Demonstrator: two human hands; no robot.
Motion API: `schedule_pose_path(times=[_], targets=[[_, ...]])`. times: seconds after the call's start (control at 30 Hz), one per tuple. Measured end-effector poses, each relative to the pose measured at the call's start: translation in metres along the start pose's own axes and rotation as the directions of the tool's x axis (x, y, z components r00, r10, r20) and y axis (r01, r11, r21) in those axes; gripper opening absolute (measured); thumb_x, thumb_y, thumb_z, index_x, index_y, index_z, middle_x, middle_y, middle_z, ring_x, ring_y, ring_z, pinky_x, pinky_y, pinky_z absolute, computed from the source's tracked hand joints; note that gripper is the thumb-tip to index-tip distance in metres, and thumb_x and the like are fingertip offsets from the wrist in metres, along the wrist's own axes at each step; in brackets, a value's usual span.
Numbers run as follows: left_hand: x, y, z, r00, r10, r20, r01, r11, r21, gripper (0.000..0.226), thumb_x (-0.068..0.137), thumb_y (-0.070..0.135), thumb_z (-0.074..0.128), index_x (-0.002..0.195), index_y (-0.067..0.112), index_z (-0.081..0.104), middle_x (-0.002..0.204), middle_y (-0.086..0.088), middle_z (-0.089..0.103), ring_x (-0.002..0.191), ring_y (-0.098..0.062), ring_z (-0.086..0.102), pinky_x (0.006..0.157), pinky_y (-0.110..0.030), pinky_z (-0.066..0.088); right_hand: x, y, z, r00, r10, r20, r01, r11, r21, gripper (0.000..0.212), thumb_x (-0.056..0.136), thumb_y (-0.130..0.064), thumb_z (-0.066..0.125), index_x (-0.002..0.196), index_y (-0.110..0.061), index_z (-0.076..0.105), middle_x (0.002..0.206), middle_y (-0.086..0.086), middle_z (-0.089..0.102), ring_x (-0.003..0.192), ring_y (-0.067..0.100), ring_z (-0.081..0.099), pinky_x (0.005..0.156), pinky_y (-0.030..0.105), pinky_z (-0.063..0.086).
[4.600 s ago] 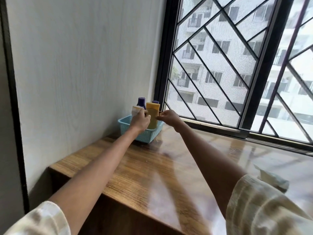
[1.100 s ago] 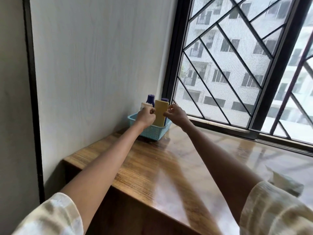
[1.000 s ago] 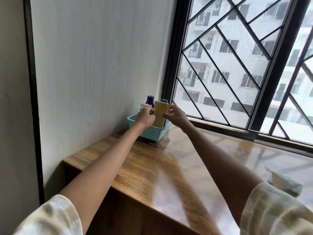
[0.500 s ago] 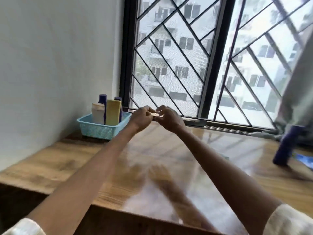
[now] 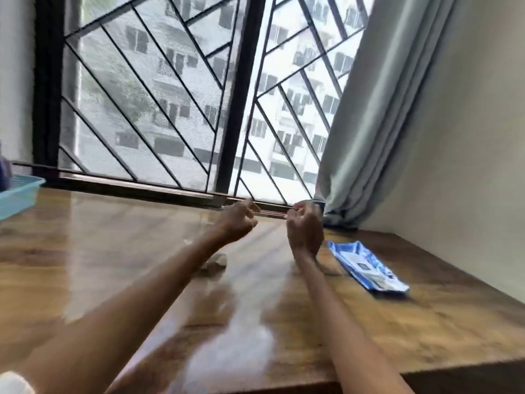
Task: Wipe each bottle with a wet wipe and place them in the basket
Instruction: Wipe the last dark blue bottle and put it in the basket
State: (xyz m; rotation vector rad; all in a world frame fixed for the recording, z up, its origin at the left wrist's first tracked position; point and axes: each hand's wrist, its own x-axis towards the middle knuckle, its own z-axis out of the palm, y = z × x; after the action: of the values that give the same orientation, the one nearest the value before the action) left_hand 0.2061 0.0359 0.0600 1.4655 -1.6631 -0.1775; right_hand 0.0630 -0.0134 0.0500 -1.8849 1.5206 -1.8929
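One wooden table (image 5: 113, 265) fills the lower view. One barred window (image 5: 159, 109) runs from 10 to 1 o'clock; one grey curtain (image 5: 377, 115) hangs at 2 o'clock. One blue basket (image 5: 17, 194), cut off by the frame, sits at 9 o'clock with a dark bottle (image 5: 5, 172) just visible in it; I cannot count the bottles. One blue wet-wipe pack (image 5: 366, 267) lies flat at 4 o'clock. One crumpled wipe (image 5: 214, 263) lies near centre beside my left forearm. My left hand (image 5: 238, 223) hangs above the table, fingers loosely curled, nothing in it. My right hand (image 5: 305, 226) is curled; motion blur, so I cannot tell whether it grips anything.
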Motion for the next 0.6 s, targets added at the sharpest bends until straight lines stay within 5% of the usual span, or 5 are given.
schedule_pose_path(times=[0.13,0.37,0.6], targets=[[0.018,0.026,0.062,0.998,-0.048,0.039,0.051,0.997,-0.057,0.035,0.086,0.011,0.059,0.121,0.005,0.056,0.118,-0.015,0.062,0.108,-0.027,0.058,0.082,-0.025,0.041,0.02,0.052,-0.023,0.978,0.17,-0.118,-0.16,0.983,0.086,0.017,0.08,-0.004,0.05,0.096,-0.004,0.056,0.106,0.017,0.052,0.102,0.034,0.05,0.083,0.039,0.04],[0.046,0.045,0.121,0.99,-0.134,0.053,0.143,0.963,-0.228,0.044,0.085,0.016,0.064,0.126,0.005,0.052,0.123,-0.014,0.059,0.113,-0.027,0.056,0.093,-0.032,0.045,0.035,0.095,-0.011,0.955,0.28,0.099,-0.289,0.952,0.097,0.035,0.094,-0.01,0.04,0.125,-0.005,0.054,0.128,0.018,0.052,0.119,0.031,0.047,0.097,0.034,0.036],[0.064,0.042,0.142,0.985,-0.169,-0.037,0.15,0.94,-0.306,0.029,0.082,0.012,0.062,0.11,0.009,0.061,0.111,-0.01,0.068,0.105,-0.024,0.062,0.09,-0.033,0.048,0.041,0.093,-0.008,0.943,0.303,0.138,-0.318,0.942,0.103,0.031,0.09,-0.009,0.046,0.115,-0.012,0.064,0.119,0.012,0.064,0.109,0.029,0.056,0.077,0.027,0.037]])
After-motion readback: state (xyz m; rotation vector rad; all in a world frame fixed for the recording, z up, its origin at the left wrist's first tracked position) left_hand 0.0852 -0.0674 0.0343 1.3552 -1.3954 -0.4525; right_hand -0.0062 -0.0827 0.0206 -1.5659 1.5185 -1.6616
